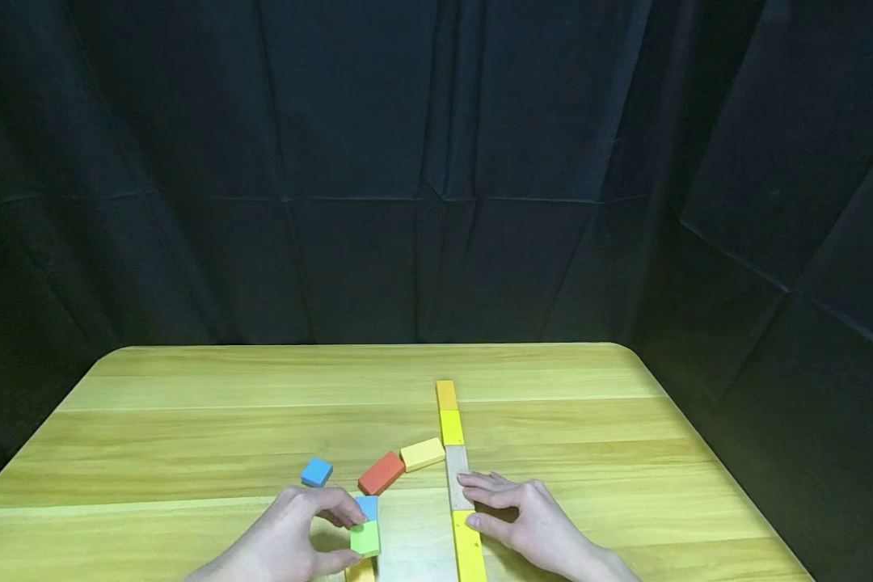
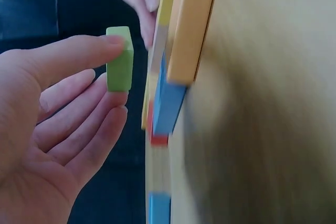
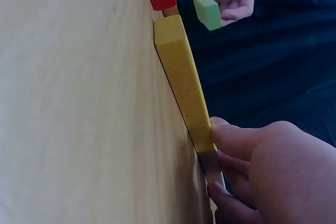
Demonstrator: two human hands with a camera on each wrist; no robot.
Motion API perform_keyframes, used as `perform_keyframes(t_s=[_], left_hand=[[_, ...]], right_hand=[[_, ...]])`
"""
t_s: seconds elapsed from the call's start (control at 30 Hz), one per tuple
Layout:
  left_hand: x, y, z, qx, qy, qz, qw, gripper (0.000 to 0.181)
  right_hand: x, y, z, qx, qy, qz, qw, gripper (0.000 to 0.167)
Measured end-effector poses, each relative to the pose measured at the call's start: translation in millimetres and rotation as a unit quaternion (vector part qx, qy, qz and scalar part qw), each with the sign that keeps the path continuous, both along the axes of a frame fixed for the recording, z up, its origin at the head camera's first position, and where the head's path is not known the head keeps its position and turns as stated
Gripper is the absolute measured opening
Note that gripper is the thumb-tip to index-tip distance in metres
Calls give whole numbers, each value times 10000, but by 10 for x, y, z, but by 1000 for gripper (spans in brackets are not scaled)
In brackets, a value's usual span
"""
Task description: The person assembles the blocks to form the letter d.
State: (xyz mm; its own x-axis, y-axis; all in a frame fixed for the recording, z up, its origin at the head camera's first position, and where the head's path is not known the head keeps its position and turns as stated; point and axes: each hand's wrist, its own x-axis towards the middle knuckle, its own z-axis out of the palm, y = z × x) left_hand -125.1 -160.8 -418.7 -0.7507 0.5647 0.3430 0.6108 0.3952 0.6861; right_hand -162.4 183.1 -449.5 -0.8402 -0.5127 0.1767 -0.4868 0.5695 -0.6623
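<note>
My left hand [image 1: 294, 529] pinches a small green block [image 1: 365, 539] between thumb and fingers. In the left wrist view the green block [image 2: 121, 59] is raised off the table. Under it in the head view lie a light blue block [image 1: 367, 508] and an orange block [image 1: 360, 571]. My right hand [image 1: 524, 521] rests against the right side of a straight row of blocks. Its fingertips touch a grey block [image 1: 457, 469], and its thumb touches the long yellow block [image 1: 469, 546] nearer me. The right wrist view shows that yellow block [image 3: 186, 87] lying flat.
Farther along the row are a short yellow block [image 1: 451, 427] and an orange block [image 1: 447, 394]. A pale yellow block [image 1: 423, 454] and a red block [image 1: 381, 473] slant leftward from the row. A blue block [image 1: 317, 471] lies apart on the wooden table [image 1: 189, 428]. Dark curtains [image 1: 349, 162] hang behind.
</note>
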Motion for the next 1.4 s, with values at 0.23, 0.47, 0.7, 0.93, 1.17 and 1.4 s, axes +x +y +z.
perform_keyframes(t_s=[0.23, 0.47, 0.7, 0.93, 1.17, 1.4], left_hand=[[70, 309, -72, 135, 23, -584, 9982, 20], [111, 654, -152, -36, 651, -885, 9939, 10], [137, 879, -193, -215, 603, -969, 9932, 1], [187, 1026, -268, -93, 787, -780, 9938, 13], [213, 1069, -366, 52, 1156, -655, 9911, 19], [177, 1020, -381, -322, 1510, -766, 9850, 18]], right_hand=[[-3, -16, 2, -15, -60, 49, 10000, 45], [-13, -21, 12, -10, -54, 25, 10000, 44], [-10, -17, 11, -4, -27, -9, 10000, 43], [-12, -5, 8, -8, -50, -16, 10000, 42], [-11, 3, -1, 17, -14, -45, 10000, 42], [-5, 3, -5, 39, -45, -61, 10000, 43]])
